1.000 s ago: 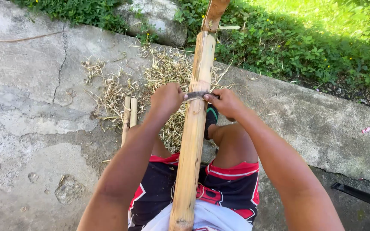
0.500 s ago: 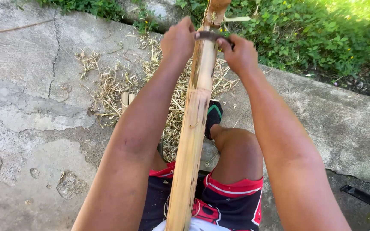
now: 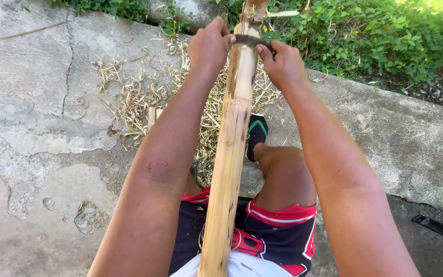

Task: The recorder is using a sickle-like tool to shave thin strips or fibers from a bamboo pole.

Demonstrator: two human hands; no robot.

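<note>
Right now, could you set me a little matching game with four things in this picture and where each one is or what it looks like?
Things:
1. bamboo pole
2. blade
3. shavings
4. shorts

Descriptions:
A. scattered pale and dry on the concrete
B. dark with red and white trim, worn by the person
C. long and tan, running up between the two arms
D. dark and narrow, laid across the pole, gripped at each end by the left hand and right hand

Pairs: 1-C, 2-D, 3-A, 4-B
</note>
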